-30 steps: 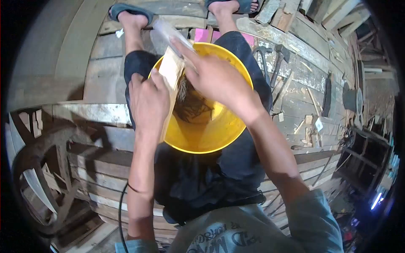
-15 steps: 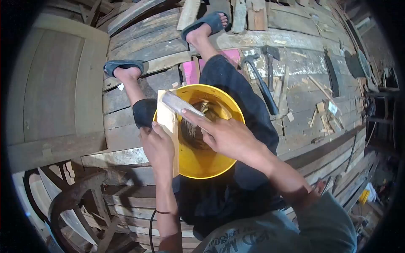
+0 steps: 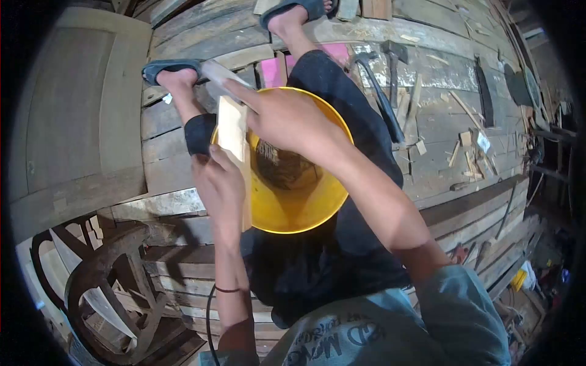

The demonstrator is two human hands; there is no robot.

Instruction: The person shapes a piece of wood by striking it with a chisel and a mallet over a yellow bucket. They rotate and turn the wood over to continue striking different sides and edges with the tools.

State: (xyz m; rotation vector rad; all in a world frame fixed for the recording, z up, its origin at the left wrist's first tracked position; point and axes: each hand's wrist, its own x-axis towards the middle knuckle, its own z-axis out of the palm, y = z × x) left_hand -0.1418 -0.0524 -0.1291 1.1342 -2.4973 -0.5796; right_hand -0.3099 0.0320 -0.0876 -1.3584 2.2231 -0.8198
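Observation:
My left hand point(image 3: 221, 186) is wrapped round a pale wooden strip point(image 3: 233, 131). The strip stands along the left rim of a yellow bucket point(image 3: 293, 222) between my legs, its top end bright and bare. Closed on a broad grey blade-like tool point(image 3: 227, 76), my right hand point(image 3: 287, 119) is over the bucket's far side, index finger stretched along the tool. The tool points up and left, past the strip's far end. Its handle is hidden in my palm. Down in the bucket lies a dark, streaky mass point(image 3: 287, 168) that I cannot make out.
A hammer point(image 3: 381, 100) and a hatchet point(image 3: 394, 67) lie on the plank floor right of my leg. Wood scraps point(image 3: 467, 143) are scattered farther right. A panelled wooden door point(image 3: 67, 104) lies at left, with a curved wooden frame point(image 3: 110, 280) below it.
My right hand has moved the tool away from me and left, from over the bucket to beyond the strip's far end. My left hand keeps its hold. The view has shifted slightly.

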